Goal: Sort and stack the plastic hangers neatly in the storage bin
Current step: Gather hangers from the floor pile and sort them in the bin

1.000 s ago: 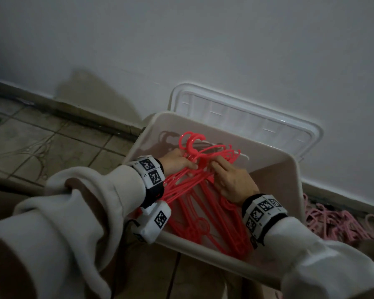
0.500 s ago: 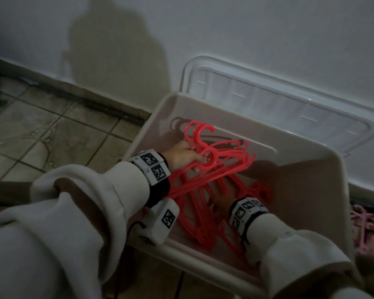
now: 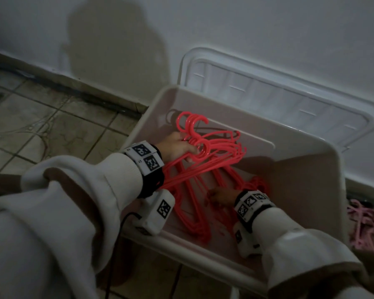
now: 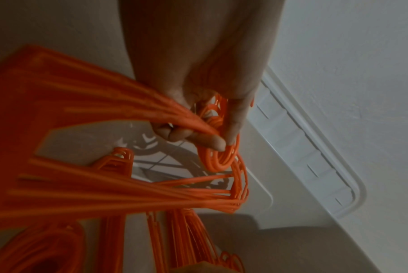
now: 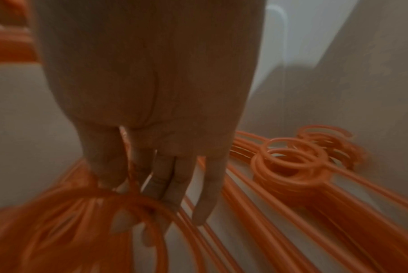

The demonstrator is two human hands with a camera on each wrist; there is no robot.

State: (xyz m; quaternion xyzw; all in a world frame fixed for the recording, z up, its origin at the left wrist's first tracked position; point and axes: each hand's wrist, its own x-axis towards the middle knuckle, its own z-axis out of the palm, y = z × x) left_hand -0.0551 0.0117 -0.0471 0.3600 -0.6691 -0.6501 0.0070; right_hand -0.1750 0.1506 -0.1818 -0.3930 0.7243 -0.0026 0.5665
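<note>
A pale storage bin (image 3: 203,263) stands on the floor with red plastic hangers in it. My left hand (image 3: 177,147) grips a bundle of red hangers (image 3: 216,154) at their necks, hooks pointing to the far wall. In the left wrist view its fingers (image 4: 198,137) curl round the bundle (image 4: 221,160) by the rings. My right hand (image 3: 221,197) is low in the bin, on the hangers lying flat there (image 3: 194,214). In the blurred right wrist view its thumb and fingers (image 5: 156,184) pinch a hanger's hook (image 5: 137,198); another stack (image 5: 289,160) lies to the right.
The bin's clear lid (image 3: 268,93) leans on the white wall behind it. A heap of pink hangers (image 3: 365,223) lies on the floor right of the bin. Tiled floor (image 3: 41,126) spreads to the left. A black cable (image 3: 119,234) hangs from my left wrist.
My right hand left the top of the held bundle and went down to the hangers on the bin floor. My left hand kept its grip on the bundle.
</note>
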